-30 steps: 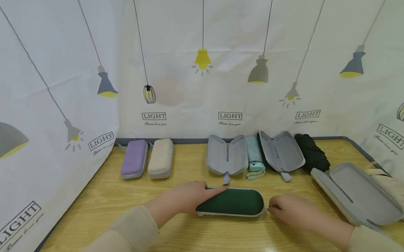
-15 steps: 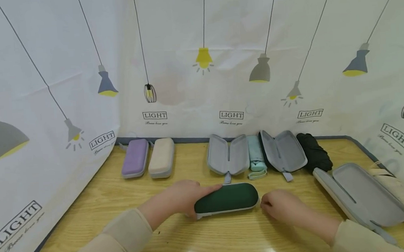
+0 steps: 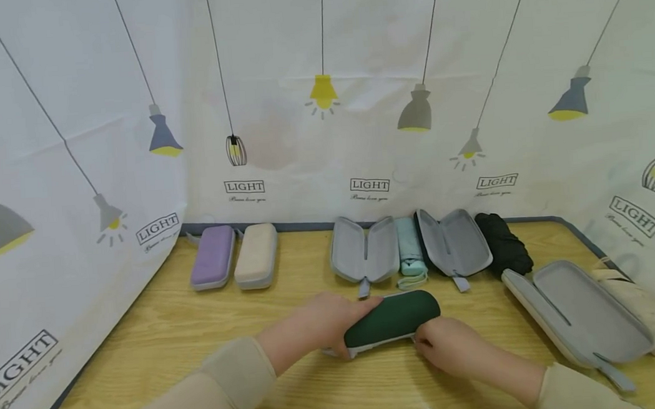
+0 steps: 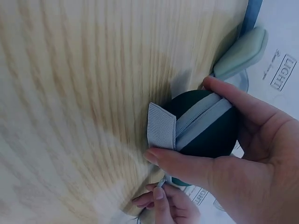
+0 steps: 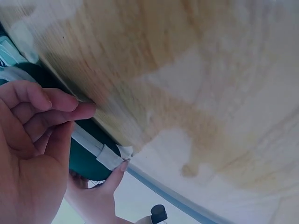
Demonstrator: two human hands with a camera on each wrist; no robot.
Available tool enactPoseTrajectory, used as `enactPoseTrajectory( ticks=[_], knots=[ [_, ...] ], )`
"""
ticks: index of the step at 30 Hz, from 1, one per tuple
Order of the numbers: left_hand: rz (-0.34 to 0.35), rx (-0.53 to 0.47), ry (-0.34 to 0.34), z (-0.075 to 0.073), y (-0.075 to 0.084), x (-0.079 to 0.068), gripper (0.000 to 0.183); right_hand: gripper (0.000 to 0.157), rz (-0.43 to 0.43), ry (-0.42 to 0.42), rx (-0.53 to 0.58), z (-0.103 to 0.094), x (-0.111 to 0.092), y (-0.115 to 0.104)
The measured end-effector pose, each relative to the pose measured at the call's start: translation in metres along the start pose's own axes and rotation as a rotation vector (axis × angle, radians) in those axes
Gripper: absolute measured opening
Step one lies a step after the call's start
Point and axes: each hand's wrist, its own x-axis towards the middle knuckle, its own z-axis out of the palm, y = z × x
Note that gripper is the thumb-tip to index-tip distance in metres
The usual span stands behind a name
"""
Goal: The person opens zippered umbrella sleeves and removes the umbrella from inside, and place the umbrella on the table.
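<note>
Green zip case [image 3: 393, 319] held slightly tilted at mid-table [image 3: 172, 326], in front of the back-row cases; contact with wood unclear. Left hand [image 3: 324, 318] wraps its end, thumb beside the fabric tab [image 4: 161, 127]. Right hand [image 3: 451, 344] pinches what looks like the zipper pull [image 4: 161, 182]. Progress, judged: zip being worked, case looks closed, zip travel unclear. Three grey-lined cases [image 3: 348, 250] [image 3: 467, 243] [image 3: 593, 310] lie open; purple case [image 3: 213, 255], cream case [image 3: 256, 254] look closed, untouched.
</note>
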Motion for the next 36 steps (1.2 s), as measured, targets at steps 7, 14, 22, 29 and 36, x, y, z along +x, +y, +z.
enactPoseTrajectory(
  ticks=[7, 14, 22, 29, 36],
  knots=[
    [0.027, 0.059, 0.045, -0.002, 0.018, 0.015, 0.106, 0.029, -0.101, -0.045, 0.068, 0.002, 0.000, -0.011],
    [0.015, 0.102, 0.051, -0.006, 0.027, 0.015, 0.108, 0.027, -0.130, -0.046, 0.095, 0.007, 0.000, -0.022],
    [-0.010, 0.078, 0.055, -0.003, 0.030, 0.014, 0.108, 0.021, -0.102, -0.008, 0.146, 0.009, -0.001, -0.021],
    [-0.070, 0.050, 0.042, 0.005, 0.033, 0.009, 0.107, 0.007, 0.046, 0.045, 0.270, 0.003, -0.003, -0.015],
    [-0.031, 0.093, 0.071, 0.009, 0.047, 0.006, 0.108, 0.039, 0.220, 0.084, 0.576, 0.001, -0.019, -0.019]
  ],
)
